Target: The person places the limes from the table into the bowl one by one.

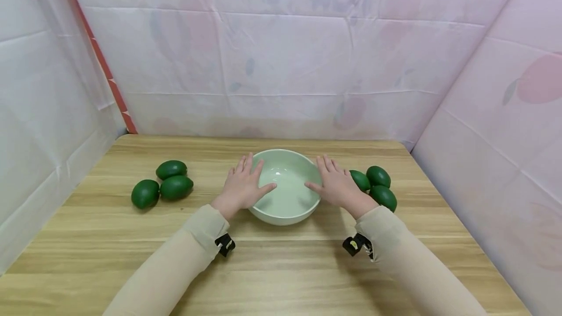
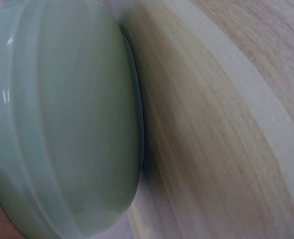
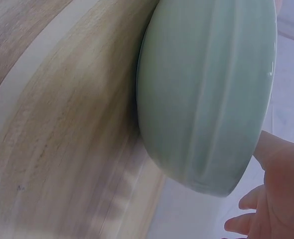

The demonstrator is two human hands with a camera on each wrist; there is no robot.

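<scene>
A pale green bowl (image 1: 285, 208) stands empty in the middle of the wooden table (image 1: 281, 267). My left hand (image 1: 243, 183) rests on its left rim with fingers straight and the thumb reaching over the inside. My right hand (image 1: 335, 183) lies the same way on the right rim. The left wrist view is filled by the bowl's outer wall (image 2: 62, 124) on the table. In the right wrist view the bowl's wall (image 3: 207, 94) shows with my right hand's fingers (image 3: 266, 199) at its rim.
Three dark green avocados (image 1: 162, 184) lie on the table left of the bowl. Three more avocados (image 1: 377, 184) lie close to my right hand. White cloth walls (image 1: 281, 62) close in the table at the back and both sides.
</scene>
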